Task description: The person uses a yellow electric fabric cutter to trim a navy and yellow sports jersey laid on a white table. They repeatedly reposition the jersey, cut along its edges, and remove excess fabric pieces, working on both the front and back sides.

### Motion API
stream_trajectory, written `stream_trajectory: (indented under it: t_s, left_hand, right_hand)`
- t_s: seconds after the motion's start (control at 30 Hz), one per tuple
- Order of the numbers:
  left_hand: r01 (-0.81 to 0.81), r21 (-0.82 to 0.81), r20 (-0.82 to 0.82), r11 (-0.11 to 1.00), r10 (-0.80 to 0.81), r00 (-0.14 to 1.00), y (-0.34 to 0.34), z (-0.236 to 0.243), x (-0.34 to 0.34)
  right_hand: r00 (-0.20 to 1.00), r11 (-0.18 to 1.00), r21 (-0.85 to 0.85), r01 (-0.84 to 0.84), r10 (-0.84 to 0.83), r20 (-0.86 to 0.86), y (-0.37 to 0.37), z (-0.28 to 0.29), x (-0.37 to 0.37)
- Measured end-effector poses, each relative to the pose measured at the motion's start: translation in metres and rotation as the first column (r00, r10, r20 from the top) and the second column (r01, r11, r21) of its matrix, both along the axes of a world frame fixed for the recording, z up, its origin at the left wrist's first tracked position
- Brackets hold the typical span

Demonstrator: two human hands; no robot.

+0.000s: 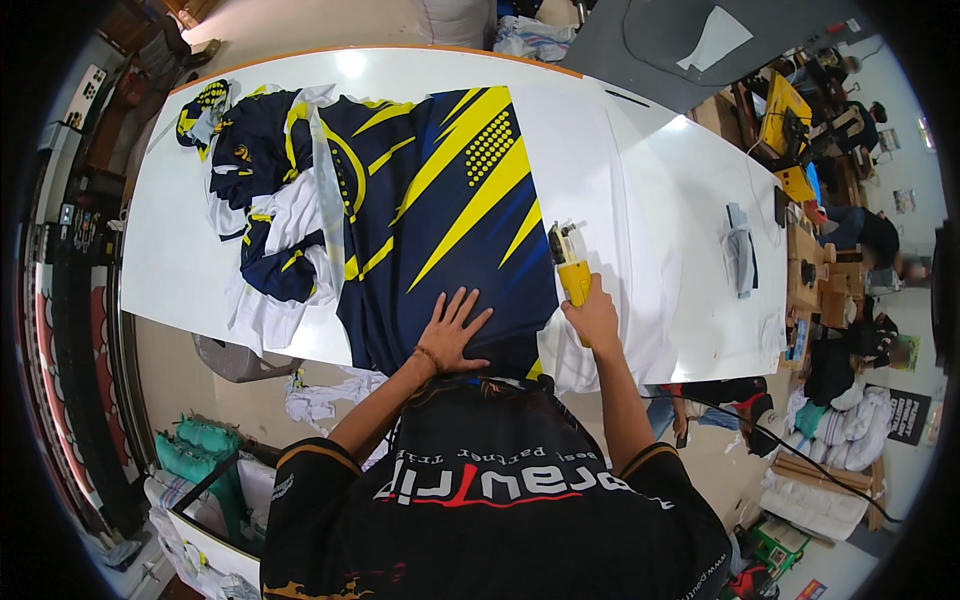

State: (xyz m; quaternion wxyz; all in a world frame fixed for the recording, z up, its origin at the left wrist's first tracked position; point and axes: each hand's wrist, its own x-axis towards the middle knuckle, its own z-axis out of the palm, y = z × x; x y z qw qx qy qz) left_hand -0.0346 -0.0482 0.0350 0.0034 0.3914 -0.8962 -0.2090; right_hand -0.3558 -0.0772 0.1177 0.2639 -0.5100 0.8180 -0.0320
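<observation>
A navy fabric panel with yellow streaks and dots point(455, 270) lies flat across the middle of the white table. My left hand point(450, 333) rests on its near part, palm down with the fingers spread. In my right hand point(594, 318) is a yellow electric fabric cutter point(573, 280), gripped by its body. The cutter's metal head sits by the panel's right edge, where white material point(590, 150) borders the navy. Whether the blade touches the cloth is hidden.
Left of the panel lies a heap of navy, yellow and white cut pieces point(275, 190). Grey folded cloth point(740, 250) sits toward the table's right end. A black cable point(770, 435) runs at lower right. Other people point(865, 235) are at the right, and green bundles point(205, 450) stand at lower left.
</observation>
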Motion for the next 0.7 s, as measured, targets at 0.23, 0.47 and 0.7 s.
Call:
stream_trajectory:
  t_s: [0.23, 0.47, 0.7]
  left_hand:
    - [0.007, 0.020, 0.029, 1.000, -0.008, 1.000, -0.002, 0.002, 0.001]
    - [-0.001, 0.044, 0.000, 0.999, 0.001, 1.000, -0.003, -0.003, 0.001]
    - [-0.009, 0.073, -0.062, 0.997, 0.014, 0.998, -0.004, -0.005, 0.004]
  right_hand:
    - [0.999, 0.999, 0.029, -0.018, 0.020, -0.042, -0.069, -0.008, 0.006]
    - [0.998, 0.998, 0.031, -0.046, 0.047, -0.033, -0.142, -0.013, 0.009]
    - [0.996, 0.997, 0.014, -0.075, 0.076, -0.048, -0.210, -0.017, 0.016]
